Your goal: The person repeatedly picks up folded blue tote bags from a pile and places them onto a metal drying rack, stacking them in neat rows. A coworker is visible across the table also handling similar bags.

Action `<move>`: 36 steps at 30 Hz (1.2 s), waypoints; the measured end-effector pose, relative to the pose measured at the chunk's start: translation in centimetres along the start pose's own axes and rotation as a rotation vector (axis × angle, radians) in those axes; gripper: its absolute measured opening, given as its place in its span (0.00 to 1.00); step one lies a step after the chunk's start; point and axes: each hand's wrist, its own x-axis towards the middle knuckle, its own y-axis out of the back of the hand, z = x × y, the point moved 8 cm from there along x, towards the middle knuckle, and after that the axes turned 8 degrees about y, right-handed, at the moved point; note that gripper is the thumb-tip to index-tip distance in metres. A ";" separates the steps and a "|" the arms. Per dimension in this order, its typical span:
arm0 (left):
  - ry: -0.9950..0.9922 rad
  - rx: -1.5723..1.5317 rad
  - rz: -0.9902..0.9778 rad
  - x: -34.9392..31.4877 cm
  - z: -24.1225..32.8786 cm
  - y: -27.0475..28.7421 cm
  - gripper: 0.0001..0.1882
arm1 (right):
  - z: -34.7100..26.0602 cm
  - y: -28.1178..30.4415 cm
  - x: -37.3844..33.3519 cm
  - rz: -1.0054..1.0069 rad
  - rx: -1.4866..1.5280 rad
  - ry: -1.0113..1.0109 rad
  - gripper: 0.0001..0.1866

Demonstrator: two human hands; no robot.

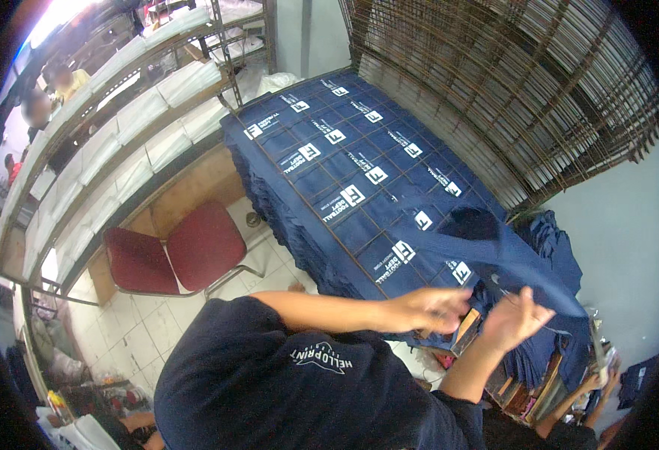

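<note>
My left hand (436,309) reaches in over the near end of a cloth-covered table, its fingers smeared by motion. To its right, my right hand (519,321) is raised with its fingers apart, just below a loose navy cloth piece (524,262). This piece is blurred and lifted off the surface, and whether either hand touches it cannot be made out. Navy cloth pieces with white prints (329,161) lie in rows along the table under a thin metal rack (356,259). More navy cloth (521,367) hangs in a heap beyond my right hand.
Stacked wire racks (494,82) lean at the back right. A dark red chair (206,247) stands left of the table, before shelves of white bundles (127,120). Another person's hands (599,381) are at the lower right. Blurred people (63,82) are behind the shelves.
</note>
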 end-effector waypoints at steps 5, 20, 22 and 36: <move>-0.292 -0.275 0.515 -2.0 11.6 9.2 0.15 | 7.1 -12.3 -5.6 -0.066 -0.014 -0.203 0.28; -0.322 -0.137 1.143 0.2 37.2 57.7 0.20 | 18.3 -12.0 -11.1 -0.189 -0.376 -0.676 0.23; -0.437 -0.179 1.089 1.2 40.4 62.5 0.18 | 16.8 -7.8 -12.0 -0.034 -0.545 -0.679 0.21; 0.091 -0.183 1.664 -7.6 15.9 73.5 0.20 | 12.6 1.0 -19.0 0.522 -0.744 -0.711 0.15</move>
